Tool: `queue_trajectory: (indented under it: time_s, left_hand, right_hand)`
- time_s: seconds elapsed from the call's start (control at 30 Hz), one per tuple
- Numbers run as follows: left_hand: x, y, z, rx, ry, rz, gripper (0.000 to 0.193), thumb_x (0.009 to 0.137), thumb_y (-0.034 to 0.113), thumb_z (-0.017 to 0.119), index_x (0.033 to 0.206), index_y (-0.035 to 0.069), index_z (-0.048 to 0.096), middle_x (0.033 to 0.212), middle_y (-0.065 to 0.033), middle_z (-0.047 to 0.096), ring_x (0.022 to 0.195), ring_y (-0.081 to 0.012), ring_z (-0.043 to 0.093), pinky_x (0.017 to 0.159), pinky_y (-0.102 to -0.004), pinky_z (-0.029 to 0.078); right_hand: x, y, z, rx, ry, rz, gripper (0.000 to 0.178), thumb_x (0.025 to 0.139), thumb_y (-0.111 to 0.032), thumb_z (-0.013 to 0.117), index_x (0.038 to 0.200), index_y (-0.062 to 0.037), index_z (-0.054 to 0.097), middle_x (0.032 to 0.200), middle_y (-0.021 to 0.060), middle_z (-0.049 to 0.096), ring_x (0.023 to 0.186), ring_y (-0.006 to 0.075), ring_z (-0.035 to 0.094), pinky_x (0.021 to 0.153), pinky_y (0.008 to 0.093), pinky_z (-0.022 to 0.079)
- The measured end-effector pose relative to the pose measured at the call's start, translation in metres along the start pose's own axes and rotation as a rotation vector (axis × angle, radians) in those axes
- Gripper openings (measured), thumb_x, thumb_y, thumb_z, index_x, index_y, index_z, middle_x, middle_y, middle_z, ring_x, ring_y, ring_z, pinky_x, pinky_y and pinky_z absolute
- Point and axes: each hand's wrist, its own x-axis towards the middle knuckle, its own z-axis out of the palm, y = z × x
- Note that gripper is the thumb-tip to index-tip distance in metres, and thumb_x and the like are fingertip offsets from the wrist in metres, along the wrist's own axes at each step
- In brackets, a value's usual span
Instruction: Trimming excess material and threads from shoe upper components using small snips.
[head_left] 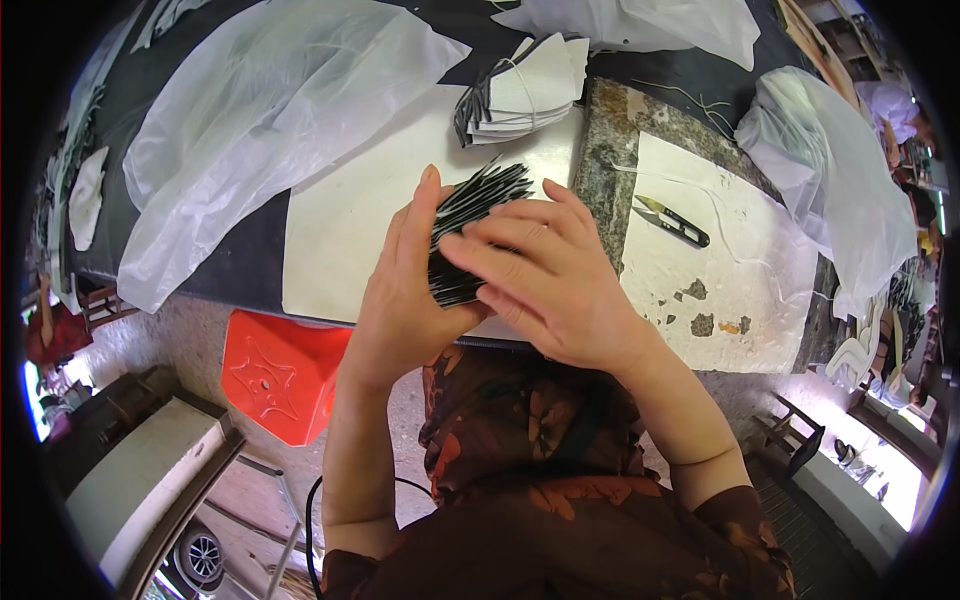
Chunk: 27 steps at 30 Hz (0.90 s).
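Between my hands is a thick bundle of thin black strips [472,212], held over the white board on the table. My left hand [405,290] wraps its left side, with the thumb along the lower edge and the fingers pointing up. My right hand [555,275] presses on it from the right, its bent fingers lying across the strips. Part of the bundle is hidden under those fingers. Just beyond lies a tied stack of white pieces with black edges [525,95], bound with a thin string.
Black-handled thread snips [675,222] lie on a worn white sheet [735,280] at the right. Clear plastic bags [270,130] cover the table's left, with another bag [815,150] at the far right. A red stool [275,375] stands below the table edge.
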Motion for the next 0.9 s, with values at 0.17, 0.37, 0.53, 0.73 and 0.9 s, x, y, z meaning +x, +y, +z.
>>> queue_trajectory:
  time_s: [0.17, 0.37, 0.53, 0.73, 0.9]
  left_hand:
    - [0.000, 0.008, -0.003, 0.062, -0.012, -0.005, 0.111, 0.063, 0.007, 0.090, 0.157, 0.000, 0.031, 0.143, -0.0214, 0.052, 0.131, -0.0402, 0.052, 0.107, -0.0448, 0.047]
    - [0.002, 0.010, -0.006, 0.228, -0.004, 0.059, 0.081, 0.063, 0.009, 0.091, 0.136, 0.009, 0.057, 0.142, -0.0189, 0.053, 0.128, -0.0393, 0.057, 0.102, -0.0443, 0.053]
    - [0.000, 0.004, -0.011, 0.217, -0.060, 0.102, 0.081, 0.058, 0.002, 0.093, 0.130, 0.009, 0.057, 0.143, -0.0186, 0.050, 0.131, -0.0375, 0.054, 0.106, -0.0438, 0.050]
    - [-0.007, -0.004, -0.014, 0.237, 0.025, 0.176, 0.077, 0.058, 0.006, 0.096, 0.125, 0.010, 0.057, 0.141, -0.0201, 0.053, 0.125, -0.0386, 0.058, 0.097, -0.0425, 0.056]
    - [-0.009, -0.009, -0.010, 0.240, 0.056, 0.197, 0.081, 0.057, 0.004, 0.096, 0.126, 0.010, 0.053, 0.140, -0.0208, 0.053, 0.124, -0.0384, 0.059, 0.096, -0.0416, 0.056]
  right_hand:
    - [-0.004, 0.014, -0.007, 0.036, -0.074, 0.065, 0.041, 0.090, -0.025, 0.071, 0.129, -0.0135, 0.066, 0.127, 0.0068, 0.065, 0.125, 0.0288, 0.056, 0.115, 0.0558, 0.032]
    - [-0.005, 0.023, -0.013, 0.251, -0.152, 0.035, 0.042, 0.096, -0.026, 0.067, 0.134, -0.0078, 0.063, 0.134, 0.0140, 0.062, 0.132, 0.0341, 0.053, 0.117, 0.0503, 0.034]
    - [-0.014, 0.037, -0.015, 0.429, 0.117, 0.415, 0.059, 0.097, -0.028, 0.069, 0.146, -0.0038, 0.048, 0.144, 0.0181, 0.051, 0.135, 0.0319, 0.050, 0.115, 0.0417, 0.039]
    - [0.006, 0.020, -0.007, 0.848, 0.034, 0.722, 0.066, 0.107, -0.027, 0.057, 0.161, -0.0047, 0.027, 0.160, 0.0151, 0.036, 0.149, 0.0282, 0.035, 0.122, 0.0394, 0.028]
    - [0.012, 0.014, 0.021, 1.214, 0.221, 0.806, 0.062, 0.106, -0.023, 0.058, 0.159, -0.0039, 0.032, 0.149, 0.0123, 0.045, 0.134, 0.0195, 0.046, 0.113, 0.0331, 0.037]
